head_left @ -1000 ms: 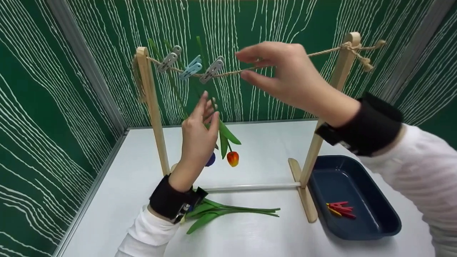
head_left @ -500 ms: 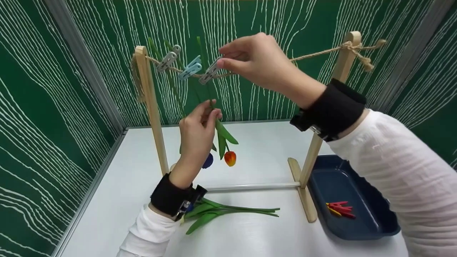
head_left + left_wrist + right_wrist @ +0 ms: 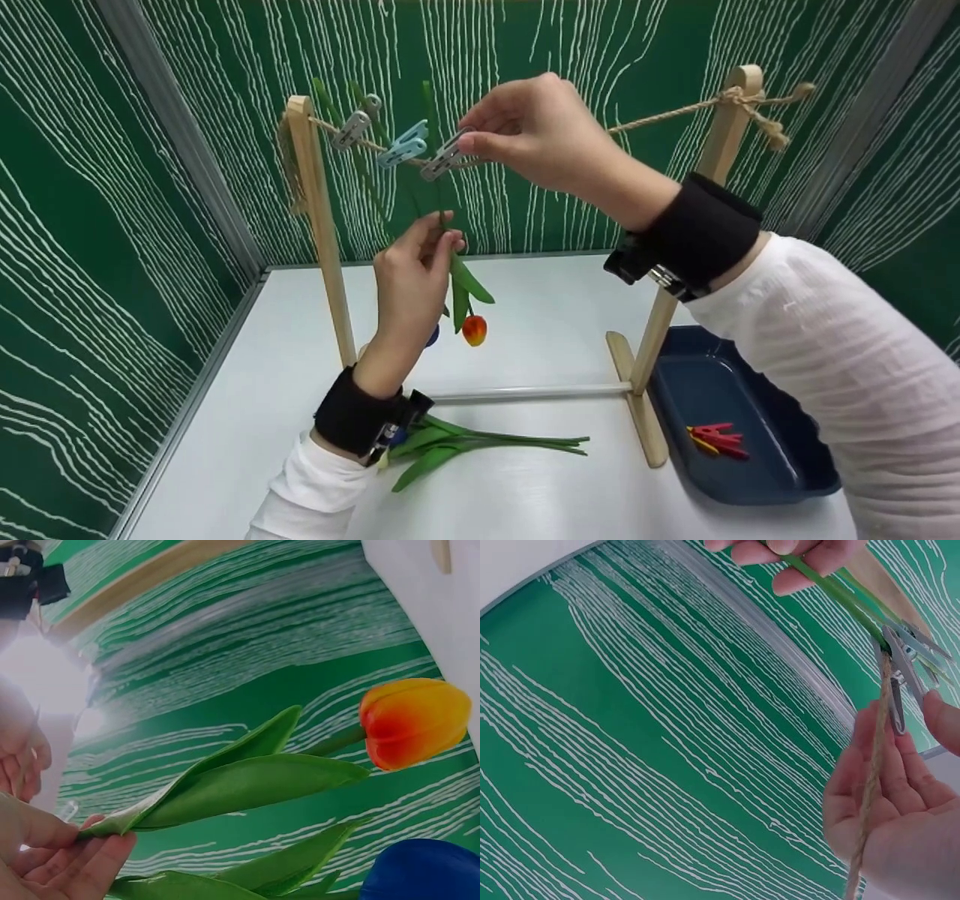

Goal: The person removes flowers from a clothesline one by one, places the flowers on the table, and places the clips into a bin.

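Observation:
My left hand [image 3: 416, 277] pinches the stem of an orange-red tulip [image 3: 474, 330] that hangs head down. In the left wrist view, thumb and fingers close on it where the green leaves [image 3: 255, 791] begin. Higher up, my right hand [image 3: 551, 142] holds the handle end of a grey clothespin [image 3: 442, 160] on the rope [image 3: 871, 787]. The tulip's stem [image 3: 836, 594] meets this clothespin at the rope in the right wrist view. Left of it, a light blue clothespin [image 3: 403, 147] and another grey clothespin [image 3: 350, 130] sit on the rope by other stems. A blue flower [image 3: 420, 874] hangs beside the tulip.
Wooden posts [image 3: 321, 225] carry the rope, with a white bar [image 3: 525, 391] low between them. More stemmed flowers [image 3: 442, 446] lie on the white table, partly behind the left wrist. A dark blue tub [image 3: 750, 480] on the right contains red and yellow clothespins [image 3: 720, 441].
My right hand has moved left along the rope and taken hold of the grey clothespin. The left fingers have closed on the tulip's stem, and the bloom has shifted slightly left.

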{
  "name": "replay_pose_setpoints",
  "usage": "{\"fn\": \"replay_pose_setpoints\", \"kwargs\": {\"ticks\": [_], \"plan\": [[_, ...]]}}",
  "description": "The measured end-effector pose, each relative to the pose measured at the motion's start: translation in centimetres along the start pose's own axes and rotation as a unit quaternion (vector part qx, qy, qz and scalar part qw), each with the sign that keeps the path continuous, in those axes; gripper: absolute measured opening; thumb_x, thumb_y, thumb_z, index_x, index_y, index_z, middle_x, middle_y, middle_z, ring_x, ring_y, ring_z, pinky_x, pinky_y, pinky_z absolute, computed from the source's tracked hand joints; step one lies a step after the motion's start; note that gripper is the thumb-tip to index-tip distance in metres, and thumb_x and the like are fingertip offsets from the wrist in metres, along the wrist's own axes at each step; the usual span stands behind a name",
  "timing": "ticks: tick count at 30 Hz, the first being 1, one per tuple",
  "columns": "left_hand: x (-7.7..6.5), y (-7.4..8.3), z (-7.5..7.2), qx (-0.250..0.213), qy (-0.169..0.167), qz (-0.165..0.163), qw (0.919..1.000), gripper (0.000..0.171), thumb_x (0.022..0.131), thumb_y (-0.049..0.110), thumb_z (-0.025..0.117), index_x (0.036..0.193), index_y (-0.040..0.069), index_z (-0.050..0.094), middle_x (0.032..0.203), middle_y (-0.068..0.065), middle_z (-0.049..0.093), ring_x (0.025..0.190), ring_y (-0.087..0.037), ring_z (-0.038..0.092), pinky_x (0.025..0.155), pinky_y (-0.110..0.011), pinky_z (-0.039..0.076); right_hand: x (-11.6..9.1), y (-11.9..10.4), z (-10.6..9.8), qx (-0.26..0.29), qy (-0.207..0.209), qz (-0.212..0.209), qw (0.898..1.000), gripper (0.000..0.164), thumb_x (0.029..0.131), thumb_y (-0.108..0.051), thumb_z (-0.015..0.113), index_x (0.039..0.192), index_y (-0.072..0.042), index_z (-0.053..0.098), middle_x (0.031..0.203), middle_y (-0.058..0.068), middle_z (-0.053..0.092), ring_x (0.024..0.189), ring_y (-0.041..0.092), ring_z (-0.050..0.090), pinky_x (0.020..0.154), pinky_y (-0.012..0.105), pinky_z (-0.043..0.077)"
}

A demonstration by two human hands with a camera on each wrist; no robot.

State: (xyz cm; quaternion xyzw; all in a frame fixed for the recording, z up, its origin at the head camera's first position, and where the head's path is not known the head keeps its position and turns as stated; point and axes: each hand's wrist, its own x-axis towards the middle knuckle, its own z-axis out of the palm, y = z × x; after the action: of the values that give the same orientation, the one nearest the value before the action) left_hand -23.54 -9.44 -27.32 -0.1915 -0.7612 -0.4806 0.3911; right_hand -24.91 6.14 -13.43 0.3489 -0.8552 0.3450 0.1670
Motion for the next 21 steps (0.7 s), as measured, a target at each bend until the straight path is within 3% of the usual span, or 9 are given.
{"fn": "replay_pose_setpoints", "kwargs": {"ticks": [14, 21], "plan": [[-0.1, 0.6, -0.1, 0.004, 0.002, 0.017, 0.9998, 0.024, 0.084, 0.011, 0.058, 0.105, -0.001, 0.060, 0.088, -0.004, 0.066, 0.076, -0.006, 0.063, 0.069, -0.017, 0.049, -0.3, 0.5, 0.3, 0.023, 0.058, -0.021, 0.998, 0.025, 0.080, -0.027, 0.059, 0.092, -0.006, 0.066, 0.082, -0.001, 0.064, 0.070, 0.005, 0.059, 0.067, 0.017, 0.048], [0.0, 0.6, -0.2, 0.004, 0.005, 0.027, 0.9996, 0.023, 0.084, 0.010, 0.058, 0.104, -0.001, 0.060, 0.087, -0.004, 0.066, 0.075, -0.006, 0.063, 0.068, -0.018, 0.049, -1.0, -1.3, 0.1, 0.030, 0.074, -0.001, 0.997, 0.022, 0.082, -0.019, 0.058, 0.092, 0.000, 0.064, 0.083, 0.007, 0.065, 0.068, 0.008, 0.058, 0.065, 0.017, 0.047]]}}
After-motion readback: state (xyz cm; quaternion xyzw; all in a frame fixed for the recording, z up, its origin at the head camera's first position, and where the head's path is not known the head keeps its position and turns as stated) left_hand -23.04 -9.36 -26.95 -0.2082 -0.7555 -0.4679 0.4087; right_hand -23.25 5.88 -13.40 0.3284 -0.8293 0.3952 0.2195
